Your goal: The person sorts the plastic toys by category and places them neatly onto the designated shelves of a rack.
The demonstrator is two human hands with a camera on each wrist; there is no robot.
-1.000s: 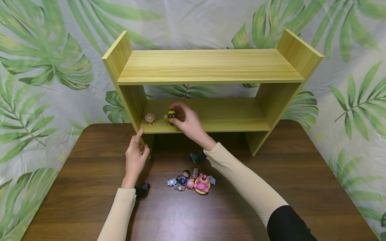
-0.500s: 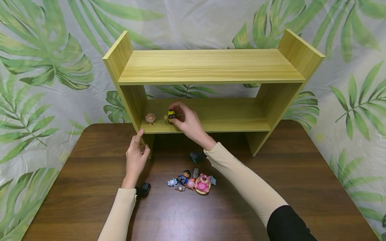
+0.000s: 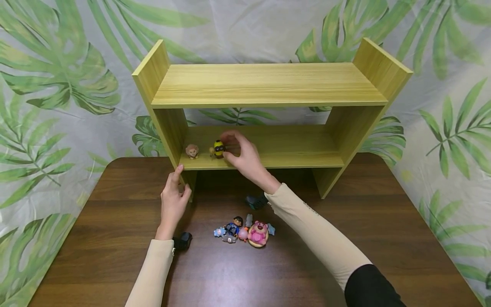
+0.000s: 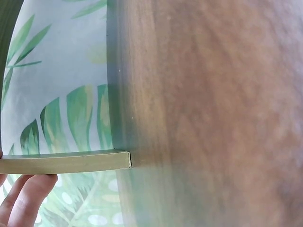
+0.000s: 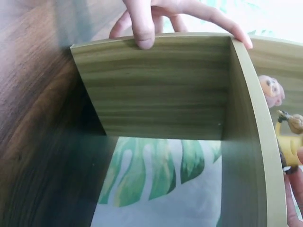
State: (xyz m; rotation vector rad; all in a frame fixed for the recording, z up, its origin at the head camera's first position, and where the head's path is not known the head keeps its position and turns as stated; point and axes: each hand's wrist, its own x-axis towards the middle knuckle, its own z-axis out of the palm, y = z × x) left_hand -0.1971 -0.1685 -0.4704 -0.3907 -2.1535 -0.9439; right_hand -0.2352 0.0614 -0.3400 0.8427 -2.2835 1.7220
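Left hand [image 3: 174, 198] is gripping a yellowish wooden shelf [image 3: 264, 85] at left, likely steadying it; right hand [image 3: 246, 158] is curving beside a rounded yellow-and-black figurine [image 3: 219, 148], pinch unclear.

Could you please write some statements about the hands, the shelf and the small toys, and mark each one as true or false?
1. The left hand holds the edge of the wooden shelf unit. True.
2. The lion-like figure is on the upper board. False: the lion-like figure is on the lower board.
3. The yellow-and-black figure is close to the right hand. True.
4. The pink bear is in the left hand. False: the pink bear lies on the table.
5. The black-haired toy figure is on the table. True.
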